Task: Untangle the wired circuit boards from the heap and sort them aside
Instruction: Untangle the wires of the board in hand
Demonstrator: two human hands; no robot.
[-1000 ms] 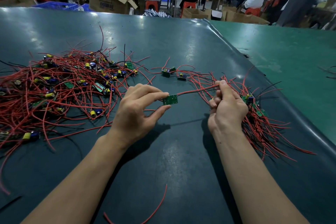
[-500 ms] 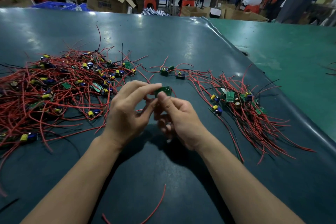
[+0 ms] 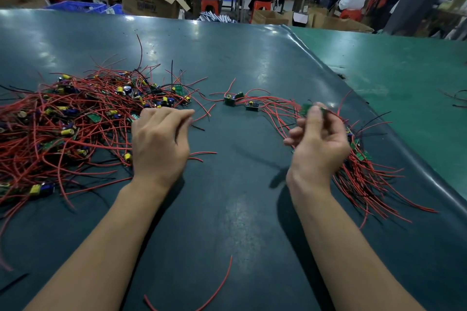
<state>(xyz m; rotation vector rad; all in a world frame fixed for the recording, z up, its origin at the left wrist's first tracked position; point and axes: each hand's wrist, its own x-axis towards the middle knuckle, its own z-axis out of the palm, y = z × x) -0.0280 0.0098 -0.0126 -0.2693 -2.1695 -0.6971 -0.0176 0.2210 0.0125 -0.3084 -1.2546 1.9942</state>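
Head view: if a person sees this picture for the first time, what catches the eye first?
The big heap of tangled red wires and small boards on the left of the dark table. Then the right hand, pinching a green circuit board above the smaller sorted pile; the left hand holds nothing.

Blurred green board [image 3: 307, 108] raised over sorted red-wired boards [image 3: 364, 171].

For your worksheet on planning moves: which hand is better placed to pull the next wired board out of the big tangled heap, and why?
The left hand. It holds nothing and hovers at the heap's edge. The right hand pinches a green board over the sorted pile, across the table.
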